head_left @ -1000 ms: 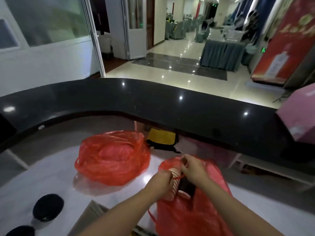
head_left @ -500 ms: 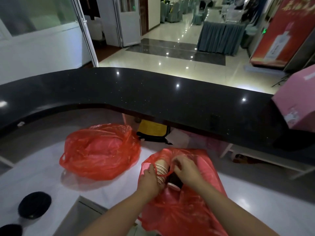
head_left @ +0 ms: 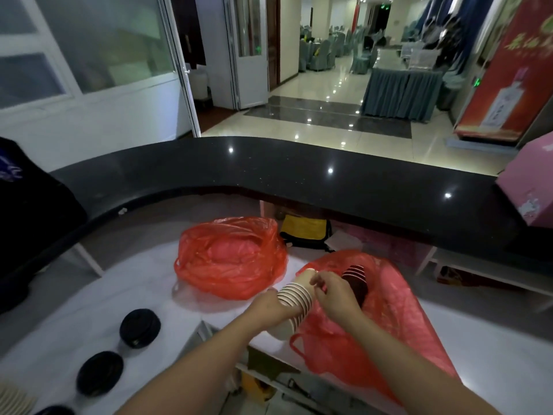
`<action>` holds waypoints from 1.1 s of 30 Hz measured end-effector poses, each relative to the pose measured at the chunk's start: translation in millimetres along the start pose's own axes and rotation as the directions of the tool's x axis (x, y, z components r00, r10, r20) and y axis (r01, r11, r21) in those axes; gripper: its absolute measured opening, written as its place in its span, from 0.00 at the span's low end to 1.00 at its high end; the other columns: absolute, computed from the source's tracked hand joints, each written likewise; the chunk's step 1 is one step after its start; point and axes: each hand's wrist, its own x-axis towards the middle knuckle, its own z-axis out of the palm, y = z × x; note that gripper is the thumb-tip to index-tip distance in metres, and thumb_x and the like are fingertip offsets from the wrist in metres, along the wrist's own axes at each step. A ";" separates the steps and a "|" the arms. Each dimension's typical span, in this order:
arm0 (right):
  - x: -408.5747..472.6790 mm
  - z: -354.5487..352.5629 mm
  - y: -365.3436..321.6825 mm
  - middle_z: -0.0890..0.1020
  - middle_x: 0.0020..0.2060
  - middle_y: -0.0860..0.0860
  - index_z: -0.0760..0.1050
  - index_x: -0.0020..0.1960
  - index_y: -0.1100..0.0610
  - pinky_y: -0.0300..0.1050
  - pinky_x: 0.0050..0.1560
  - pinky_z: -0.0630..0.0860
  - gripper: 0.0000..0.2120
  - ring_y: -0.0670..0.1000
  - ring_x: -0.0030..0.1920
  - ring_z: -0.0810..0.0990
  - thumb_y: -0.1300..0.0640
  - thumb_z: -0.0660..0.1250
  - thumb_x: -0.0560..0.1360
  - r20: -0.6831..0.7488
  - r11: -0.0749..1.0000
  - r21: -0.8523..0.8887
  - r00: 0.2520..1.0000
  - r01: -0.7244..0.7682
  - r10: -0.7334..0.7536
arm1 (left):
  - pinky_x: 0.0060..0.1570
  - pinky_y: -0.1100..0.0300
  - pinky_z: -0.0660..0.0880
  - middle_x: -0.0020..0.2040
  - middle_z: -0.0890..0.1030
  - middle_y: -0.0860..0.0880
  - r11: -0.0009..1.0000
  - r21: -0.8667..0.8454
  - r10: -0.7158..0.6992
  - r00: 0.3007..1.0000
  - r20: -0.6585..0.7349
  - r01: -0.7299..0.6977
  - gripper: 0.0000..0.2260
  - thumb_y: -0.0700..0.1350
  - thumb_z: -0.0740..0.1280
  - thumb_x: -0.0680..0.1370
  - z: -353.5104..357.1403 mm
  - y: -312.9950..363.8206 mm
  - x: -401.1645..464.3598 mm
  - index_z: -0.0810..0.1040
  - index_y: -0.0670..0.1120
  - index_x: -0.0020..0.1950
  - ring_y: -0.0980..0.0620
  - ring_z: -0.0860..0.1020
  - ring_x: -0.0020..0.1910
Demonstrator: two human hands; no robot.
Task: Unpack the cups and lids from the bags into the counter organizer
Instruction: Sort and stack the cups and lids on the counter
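At near left on the white desk (head_left: 89,298), three black lid stacks (head_left: 139,327) sit in a row, and a pale ribbed stack, possibly cups, shows at the frame's corner (head_left: 13,398); judged as items already unpacked. No organizer can be made out with certainty. Centre far: first red bag (head_left: 230,259), bunched and apparently full, untouched by either hand. Centre near: left hand (head_left: 270,307), grip wrapped around a nested stack of white cups (head_left: 294,298), stack tilted and lifted clear of the bag mouth. Right hand (head_left: 335,295), grip narrow, fingertips pinching at the upper rims of the same stack. Right: second red bag (head_left: 395,319), open, with a dark cup stack (head_left: 356,280) inside it. Judgement: task is partway. White stack not yet placed; dark stack and the whole first bag remain.
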 end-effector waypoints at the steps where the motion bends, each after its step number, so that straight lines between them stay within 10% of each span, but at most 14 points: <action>1: -4.6 5.6 -12.6 0.81 0.46 0.48 0.81 0.50 0.55 0.41 0.46 0.71 0.09 0.47 0.44 0.76 0.65 0.65 0.75 0.006 1.000 0.010 1.000 0.008 -0.009 | 0.48 0.51 0.81 0.52 0.83 0.47 0.999 -0.045 0.012 1.000 -0.017 -0.012 0.29 0.63 0.72 0.65 -11.3 -9.8 -11.3 0.77 0.47 0.59 0.48 0.82 0.49; 10: -27.3 90.4 -167.6 0.83 0.40 0.46 0.79 0.47 0.51 0.39 0.38 0.75 0.02 0.47 0.41 0.80 0.55 0.70 0.78 0.176 0.935 0.353 0.984 -0.030 -0.035 | 0.56 0.52 0.80 0.55 0.84 0.53 0.903 -0.407 -0.031 0.923 -0.383 -0.138 0.31 0.64 0.74 0.66 -105.1 -122.1 -123.7 0.75 0.52 0.65 0.54 0.82 0.52; 17: -31.7 166.5 -316.8 0.85 0.52 0.54 0.74 0.62 0.51 0.53 0.50 0.82 0.24 0.55 0.51 0.86 0.40 0.74 0.73 0.579 0.656 0.690 0.777 -0.305 -0.247 | 0.47 0.56 0.83 0.52 0.83 0.58 0.835 -0.480 -0.110 0.774 -0.624 -0.269 0.25 0.59 0.74 0.69 -179.7 -195.8 -201.5 0.72 0.60 0.64 0.61 0.83 0.48; 23: -29.3 211.9 -431.7 0.83 0.57 0.50 0.69 0.65 0.48 0.52 0.55 0.82 0.31 0.50 0.53 0.85 0.42 0.78 0.68 0.552 0.667 0.736 0.670 -0.112 -0.497 | 0.52 0.57 0.80 0.56 0.83 0.59 0.909 -0.378 -0.153 0.699 -0.699 -0.178 0.36 0.66 0.78 0.65 -260.7 -258.4 -258.8 0.66 0.69 0.68 0.60 0.83 0.52; 28: -30.0 259.7 -508.3 0.82 0.55 0.43 0.69 0.67 0.48 0.33 0.43 0.79 0.37 0.38 0.50 0.82 0.44 0.82 0.64 0.514 0.672 0.734 0.568 0.097 -0.643 | 0.51 0.65 0.76 0.56 0.80 0.68 0.957 -0.286 -0.202 0.595 -0.778 -0.050 0.33 0.56 0.76 0.68 -309.3 -302.8 -296.3 0.66 0.73 0.68 0.70 0.78 0.53; 33: -29.1 303.9 -543.5 0.81 0.54 0.38 0.68 0.66 0.39 0.37 0.51 0.79 0.40 0.36 0.52 0.81 0.40 0.83 0.59 0.507 0.667 0.701 0.482 0.253 -0.715 | 0.51 0.69 0.75 0.51 0.84 0.66 0.904 -0.427 -0.352 0.541 -0.764 -0.014 0.21 0.56 0.68 0.68 -332.6 -340.6 -315.7 0.74 0.75 0.58 0.67 0.81 0.51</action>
